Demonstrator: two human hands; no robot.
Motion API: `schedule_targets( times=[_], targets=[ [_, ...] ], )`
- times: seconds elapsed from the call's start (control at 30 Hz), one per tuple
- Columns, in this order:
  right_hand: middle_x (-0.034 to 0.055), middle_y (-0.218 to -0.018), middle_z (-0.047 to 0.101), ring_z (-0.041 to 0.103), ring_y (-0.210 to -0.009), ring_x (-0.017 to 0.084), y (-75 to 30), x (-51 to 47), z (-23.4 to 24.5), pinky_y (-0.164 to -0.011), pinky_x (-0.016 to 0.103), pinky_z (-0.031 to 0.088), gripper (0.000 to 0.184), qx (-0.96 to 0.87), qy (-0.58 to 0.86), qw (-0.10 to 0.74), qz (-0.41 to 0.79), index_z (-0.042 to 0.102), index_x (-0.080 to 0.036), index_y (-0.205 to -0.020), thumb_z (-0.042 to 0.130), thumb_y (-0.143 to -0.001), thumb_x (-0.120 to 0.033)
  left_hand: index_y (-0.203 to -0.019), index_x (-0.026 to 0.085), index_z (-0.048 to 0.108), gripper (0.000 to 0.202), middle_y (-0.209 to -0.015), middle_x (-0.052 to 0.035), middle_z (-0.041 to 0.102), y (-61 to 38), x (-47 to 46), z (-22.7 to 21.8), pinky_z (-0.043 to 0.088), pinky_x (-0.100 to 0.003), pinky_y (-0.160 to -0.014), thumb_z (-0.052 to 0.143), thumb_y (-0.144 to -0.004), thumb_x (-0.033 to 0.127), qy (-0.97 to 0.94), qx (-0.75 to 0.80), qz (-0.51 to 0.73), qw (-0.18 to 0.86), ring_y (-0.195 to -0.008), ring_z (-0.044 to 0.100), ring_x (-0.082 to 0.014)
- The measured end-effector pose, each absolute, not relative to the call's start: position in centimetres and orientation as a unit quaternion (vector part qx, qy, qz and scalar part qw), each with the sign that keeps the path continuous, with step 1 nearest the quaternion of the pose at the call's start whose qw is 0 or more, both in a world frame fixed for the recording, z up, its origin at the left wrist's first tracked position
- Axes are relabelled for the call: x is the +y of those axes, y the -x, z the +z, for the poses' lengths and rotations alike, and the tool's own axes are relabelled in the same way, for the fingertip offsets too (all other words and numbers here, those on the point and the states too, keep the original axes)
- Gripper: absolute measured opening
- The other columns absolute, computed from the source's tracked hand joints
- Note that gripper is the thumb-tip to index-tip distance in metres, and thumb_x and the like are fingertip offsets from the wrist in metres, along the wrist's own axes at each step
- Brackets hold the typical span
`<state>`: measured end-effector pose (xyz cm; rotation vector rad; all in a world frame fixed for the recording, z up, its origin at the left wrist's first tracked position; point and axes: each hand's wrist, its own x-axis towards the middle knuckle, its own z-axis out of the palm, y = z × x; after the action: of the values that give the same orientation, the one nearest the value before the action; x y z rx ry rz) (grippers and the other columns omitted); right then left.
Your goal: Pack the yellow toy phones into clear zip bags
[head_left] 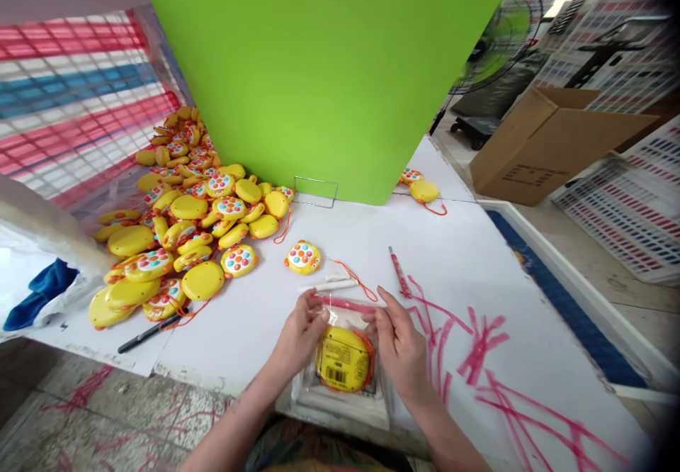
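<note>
My left hand (300,334) and my right hand (397,341) pinch the two top corners of a clear zip bag (345,344) with a pink seal strip. Inside the bag lies a yellow round toy (343,360), back side up, showing a barcode label and an orange cord around it. The bag rests on a stack of more clear bags (340,405) at the table's near edge. A single yellow toy with coloured buttons (302,257) and an orange cord lies just beyond my hands.
A heap of the same yellow toys (180,224) covers the table's left. A black pen (149,333), a white stick (334,285) and a pink marker (399,273) lie on the white table (478,266). A green panel (319,75) stands behind; a cardboard box (547,142) sits right.
</note>
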<state>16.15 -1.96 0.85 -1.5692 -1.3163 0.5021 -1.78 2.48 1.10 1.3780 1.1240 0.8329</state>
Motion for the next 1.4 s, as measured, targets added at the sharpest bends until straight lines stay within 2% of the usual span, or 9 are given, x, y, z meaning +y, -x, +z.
schedule_targets(
  times=[0.13, 0.23, 0.43, 0.6, 0.8, 1.0, 1.13, 1.27, 1.4],
  targets=[
    [0.0024, -0.079, 0.072, 0.068, -0.060, 0.016, -16.2, -1.6, 1.0, -0.058, 0.027, 0.057, 0.035, -0.566, 0.642, 0.485, 0.178, 0.050, -0.021, -0.127, 0.042, -0.094, -0.029, -0.092, 0.015, 0.055, 0.034, -0.086, -0.0041, 0.065, 1.6, 2.1, 0.8, 0.046, -0.025, -0.065, 0.056, -0.083, 0.048, -0.502, 0.447, 0.335, 0.661, -0.072, 0.059, -0.0139],
    [0.0078, -0.099, 0.069, 0.067, -0.087, 0.020, -16.5, -1.1, 1.7, -0.076, 0.035, 0.056, 0.032, -0.613, 0.619, 0.484, 0.086, 0.053, -0.021, -0.124, 0.044, -0.093, -0.024, -0.079, 0.017, 0.050, 0.037, -0.079, -0.0025, 0.065, 1.3, 2.0, 1.2, 0.039, -0.021, -0.055, 0.061, -0.077, 0.052, -0.442, 0.459, 0.334, 0.694, -0.059, 0.053, -0.0101],
    [0.0054, -0.096, 0.070, 0.060, -0.097, 0.023, -15.7, -0.9, 3.4, -0.085, 0.041, 0.052, 0.038, -0.737, 0.506, 0.448, -0.014, 0.057, -0.024, -0.120, 0.054, -0.086, -0.009, -0.095, 0.018, 0.053, 0.031, -0.081, -0.0040, 0.067, 0.7, 1.5, 2.5, 0.046, -0.026, -0.065, 0.054, -0.083, 0.046, -0.459, 0.417, 0.340, 0.707, -0.071, 0.062, -0.0164],
    [0.0071, -0.104, 0.069, 0.059, -0.098, 0.022, -14.3, -0.8, 3.7, -0.084, 0.040, 0.053, 0.050, -0.773, 0.479, 0.415, -0.005, 0.044, -0.022, -0.135, 0.051, -0.088, -0.007, -0.111, 0.018, 0.057, 0.027, -0.102, -0.0078, 0.068, 0.8, 0.9, 4.9, 0.045, -0.031, -0.085, 0.044, -0.090, 0.029, -0.649, 0.433, 0.287, 0.556, -0.093, 0.063, -0.0209],
    [0.0080, -0.099, 0.070, 0.061, -0.092, 0.021, -13.7, -0.8, 4.1, -0.082, 0.038, 0.053, 0.046, -0.786, 0.466, 0.406, -0.018, 0.047, -0.018, -0.131, 0.051, -0.087, -0.005, -0.102, 0.015, 0.058, 0.026, -0.084, -0.0112, 0.070, 0.9, 0.6, 5.9, 0.046, -0.028, -0.065, 0.035, -0.092, 0.024, -0.752, 0.467, 0.187, 0.427, -0.074, 0.066, -0.0218],
    [0.0035, -0.084, 0.068, 0.060, -0.064, 0.014, -15.2, 0.0, 3.7, -0.058, 0.026, 0.051, 0.020, -0.581, 0.599, 0.528, 0.160, 0.059, -0.020, -0.099, 0.054, -0.081, -0.013, -0.114, 0.019, 0.057, 0.031, -0.103, -0.0111, 0.070, 0.9, 0.7, 6.0, 0.047, -0.030, -0.078, 0.035, -0.093, 0.026, -0.739, 0.444, 0.188, 0.471, -0.091, 0.067, -0.0222],
    [-0.0018, -0.076, 0.065, 0.051, -0.048, 0.008, -22.0, 0.7, 3.3, -0.044, 0.019, 0.039, 0.031, -0.274, 0.599, 0.709, 0.253, 0.058, -0.020, -0.095, 0.066, -0.066, -0.015, -0.112, 0.018, 0.057, 0.032, -0.099, -0.0096, 0.071, 1.2, 1.1, 4.7, 0.050, -0.029, -0.076, 0.036, -0.092, 0.030, -0.646, 0.461, 0.232, 0.563, -0.087, 0.067, -0.0193],
    [-0.0045, -0.069, 0.060, 0.057, -0.054, 0.010, -28.1, -0.7, 3.2, -0.057, 0.024, 0.048, 0.025, -0.163, 0.561, 0.797, 0.150, 0.060, -0.021, -0.080, 0.069, -0.057, -0.013, -0.104, 0.016, 0.055, 0.028, -0.083, -0.0070, 0.069, 1.5, 1.5, 2.5, 0.050, -0.027, -0.061, 0.040, -0.088, 0.032, -0.560, 0.486, 0.260, 0.618, -0.072, 0.065, -0.0175],
    [-0.0005, -0.071, 0.063, 0.061, -0.064, 0.016, -29.3, -3.7, 2.7, -0.067, 0.030, 0.051, 0.015, -0.383, 0.698, 0.558, 0.235, 0.068, -0.021, -0.079, 0.069, -0.065, -0.026, -0.103, 0.015, 0.054, 0.030, -0.083, -0.0066, 0.067, 1.6, 2.1, 1.0, 0.048, -0.024, -0.055, 0.047, -0.084, 0.037, -0.498, 0.486, 0.266, 0.667, -0.071, 0.063, -0.0168]
  ],
)
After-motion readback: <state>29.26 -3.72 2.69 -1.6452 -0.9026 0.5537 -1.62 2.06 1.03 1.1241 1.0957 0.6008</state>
